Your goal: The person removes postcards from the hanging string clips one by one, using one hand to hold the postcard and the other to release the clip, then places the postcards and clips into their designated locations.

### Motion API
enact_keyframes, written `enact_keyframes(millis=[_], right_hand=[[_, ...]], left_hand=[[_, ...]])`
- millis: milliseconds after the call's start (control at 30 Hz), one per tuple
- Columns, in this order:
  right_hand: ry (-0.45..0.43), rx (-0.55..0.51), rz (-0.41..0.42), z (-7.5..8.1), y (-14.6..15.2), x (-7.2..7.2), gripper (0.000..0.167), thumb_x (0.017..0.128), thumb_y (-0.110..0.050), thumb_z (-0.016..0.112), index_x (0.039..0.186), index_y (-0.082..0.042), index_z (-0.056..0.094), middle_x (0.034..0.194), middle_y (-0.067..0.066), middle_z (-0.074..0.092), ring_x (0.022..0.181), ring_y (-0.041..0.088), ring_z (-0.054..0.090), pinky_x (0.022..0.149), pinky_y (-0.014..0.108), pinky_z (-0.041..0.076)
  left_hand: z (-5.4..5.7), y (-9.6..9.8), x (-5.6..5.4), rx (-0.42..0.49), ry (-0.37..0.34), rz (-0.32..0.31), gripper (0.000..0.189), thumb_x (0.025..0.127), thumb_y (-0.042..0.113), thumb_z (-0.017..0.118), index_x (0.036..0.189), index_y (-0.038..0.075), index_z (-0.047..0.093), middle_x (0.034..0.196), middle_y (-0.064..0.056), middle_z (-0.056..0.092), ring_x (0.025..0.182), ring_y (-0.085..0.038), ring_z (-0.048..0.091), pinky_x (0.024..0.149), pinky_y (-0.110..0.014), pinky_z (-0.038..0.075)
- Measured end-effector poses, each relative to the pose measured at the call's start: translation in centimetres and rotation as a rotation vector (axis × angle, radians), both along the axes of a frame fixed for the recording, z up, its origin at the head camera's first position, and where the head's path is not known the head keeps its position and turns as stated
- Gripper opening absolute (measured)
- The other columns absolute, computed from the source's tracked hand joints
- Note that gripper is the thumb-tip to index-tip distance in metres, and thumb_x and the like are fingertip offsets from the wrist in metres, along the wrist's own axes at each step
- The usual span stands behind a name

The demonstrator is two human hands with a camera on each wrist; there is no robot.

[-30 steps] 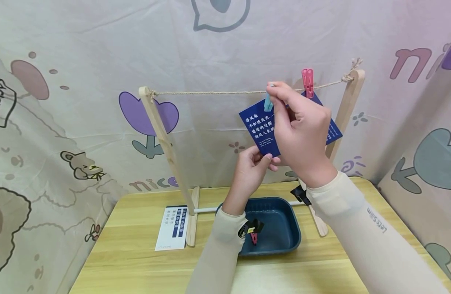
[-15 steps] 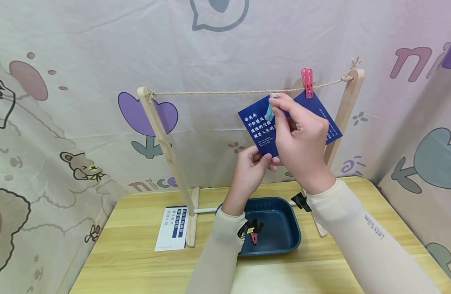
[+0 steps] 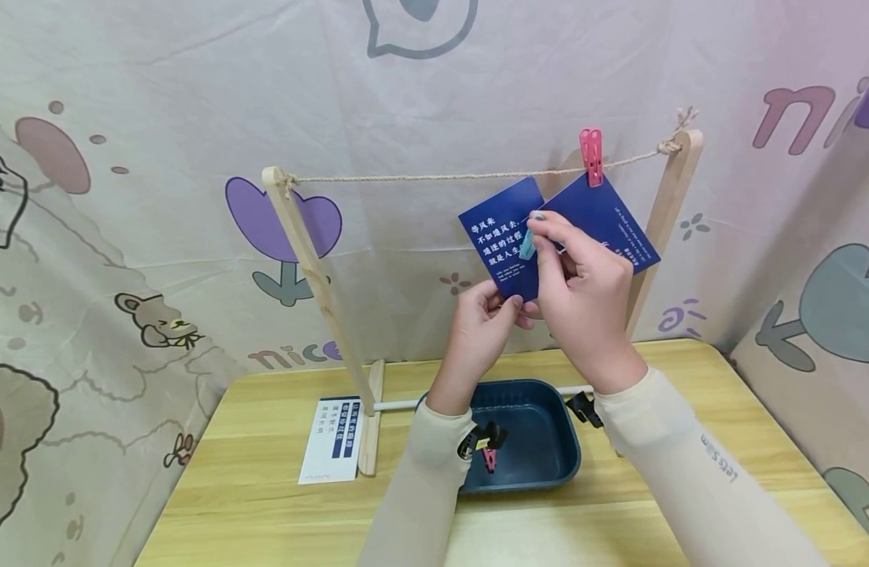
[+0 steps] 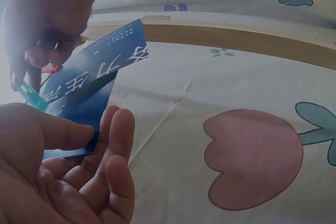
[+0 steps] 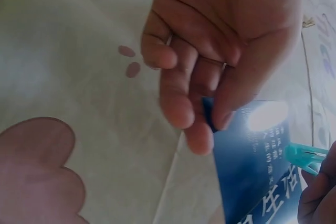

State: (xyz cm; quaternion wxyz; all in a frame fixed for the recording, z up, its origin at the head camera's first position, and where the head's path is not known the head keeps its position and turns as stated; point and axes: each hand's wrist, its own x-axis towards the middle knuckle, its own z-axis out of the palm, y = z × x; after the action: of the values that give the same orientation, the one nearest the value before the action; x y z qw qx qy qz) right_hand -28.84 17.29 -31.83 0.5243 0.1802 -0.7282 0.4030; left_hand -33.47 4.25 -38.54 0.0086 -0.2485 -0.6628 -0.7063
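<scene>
My left hand [image 3: 479, 327] pinches a blue printed card [image 3: 501, 236] by its lower corner, with the thumb on the front face. The card is tilted, its upper corner just below the rope [image 3: 406, 179]. A light-blue clothespin [image 3: 526, 244] is pinched between the thumb and fingers of my right hand [image 3: 590, 287], in front of the held card; whether they touch, I cannot tell. In the right wrist view the clothespin [image 5: 304, 157] points toward the card's face. Beside it, a second blue card [image 3: 600, 213] hangs from the rope in a pink clothespin [image 3: 591, 157].
Wooden posts hold the rope, the left post [image 3: 317, 283] and the right post [image 3: 667, 205]. Below my hands a dark blue bin [image 3: 572, 465] on the wooden table [image 3: 236, 472] holds a pink clothespin [image 3: 489, 461]. A white-and-blue card [image 3: 328, 453] lies left of it.
My right hand has drawn the light-blue clothespin down from near the rope to the middle of the held card. More of the hanging card shows. My left hand has hardly moved.
</scene>
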Motion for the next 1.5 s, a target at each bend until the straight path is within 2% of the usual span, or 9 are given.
enact_keyframes(millis=[133,367,500,667,833,933,1067,1367,1500], right_hand=[[-0.004,-0.035,-0.001,-1.0,0.3,0.0,0.021,0.106,-0.009,0.07,0.122,-0.002,0.082,0.129,0.005,0.08,0.062,0.016,0.066,0.056,0.011,0.038],[-0.044,-0.09,-0.018,-2.7,0.8,0.8,0.022,0.103,-0.005,0.073,0.124,-0.002,0.081,0.131,0.006,0.079,0.054,0.006,0.059,0.052,0.011,0.037],[-0.055,-0.103,-0.012,-3.4,1.0,1.1,0.022,0.103,-0.004,0.072,0.124,0.0,0.08,0.131,0.008,0.079,0.08,0.019,0.08,0.062,0.009,0.049],[-0.065,-0.133,-0.005,-4.4,1.0,1.4,0.022,0.103,0.0,0.072,0.123,0.003,0.079,0.13,0.012,0.079,0.116,0.027,0.078,0.077,0.01,0.056],[-0.08,-0.145,-0.005,-5.6,1.2,1.5,0.021,0.103,0.002,0.071,0.122,0.003,0.08,0.127,0.013,0.08,0.107,0.026,0.081,0.064,0.008,0.051],[-0.083,-0.154,-0.006,-6.2,1.4,1.5,0.022,0.102,0.002,0.072,0.122,0.002,0.08,0.126,0.014,0.08,0.089,0.012,0.08,0.056,0.008,0.043],[-0.097,-0.164,-0.014,-7.0,1.6,1.4,0.023,0.101,0.002,0.074,0.123,0.002,0.08,0.128,0.014,0.079,0.053,-0.002,0.054,0.049,0.012,0.031],[-0.101,-0.171,-0.003,-8.1,1.8,1.3,0.023,0.1,0.005,0.073,0.122,0.003,0.079,0.127,0.014,0.08,0.072,-0.009,0.065,0.047,0.012,0.031],[-0.11,-0.171,-0.007,-8.6,1.8,1.3,0.024,0.099,0.006,0.074,0.122,0.003,0.079,0.127,0.015,0.08,0.054,-0.005,0.05,0.047,0.013,0.028]], left_hand=[[0.1,0.0,0.1,0.0,-0.005,0.019,0.027,0.11,0.003,0.06,0.136,0.001,0.07,0.105,-0.021,0.079,0.078,-0.02,0.076,0.084,-0.034,0.067],[-0.1,0.3,0.1,0.008,0.004,0.006,0.029,0.109,0.002,0.062,0.137,0.0,0.069,0.105,-0.023,0.079,0.082,-0.024,0.078,0.084,-0.035,0.068],[-0.1,0.3,0.1,0.017,0.007,0.002,0.03,0.109,0.001,0.061,0.138,0.0,0.069,0.105,-0.023,0.079,0.08,-0.02,0.076,0.085,-0.035,0.068],[-0.2,0.3,0.0,-0.007,0.005,0.014,0.03,0.11,0.003,0.061,0.139,0.002,0.069,0.105,-0.02,0.08,0.08,-0.02,0.078,0.088,-0.034,0.067],[-0.2,0.2,0.0,-0.025,0.009,0.032,0.03,0.11,0.005,0.062,0.139,0.003,0.07,0.109,-0.017,0.08,0.081,-0.021,0.079,0.09,-0.033,0.066],[-0.2,0.2,0.0,-0.022,0.013,0.038,0.03,0.109,0.005,0.063,0.138,0.003,0.07,0.109,-0.017,0.079,0.08,-0.02,0.078,0.091,-0.032,0.066],[-0.3,0.2,0.1,-0.023,0.013,0.038,0.03,0.109,0.004,0.063,0.138,0.003,0.07,0.107,-0.018,0.079,0.08,-0.019,0.078,0.091,-0.032,0.066],[-0.5,0.4,-0.1,-0.012,0.016,0.032,0.029,0.11,0.004,0.061,0.137,0.003,0.071,0.102,-0.021,0.079,0.08,-0.025,0.078,0.089,-0.033,0.066],[-0.4,0.4,-0.1,0.003,0.01,0.028,0.028,0.11,0.003,0.061,0.136,0.003,0.071,0.1,-0.023,0.079,0.079,-0.025,0.077,0.088,-0.034,0.067]])
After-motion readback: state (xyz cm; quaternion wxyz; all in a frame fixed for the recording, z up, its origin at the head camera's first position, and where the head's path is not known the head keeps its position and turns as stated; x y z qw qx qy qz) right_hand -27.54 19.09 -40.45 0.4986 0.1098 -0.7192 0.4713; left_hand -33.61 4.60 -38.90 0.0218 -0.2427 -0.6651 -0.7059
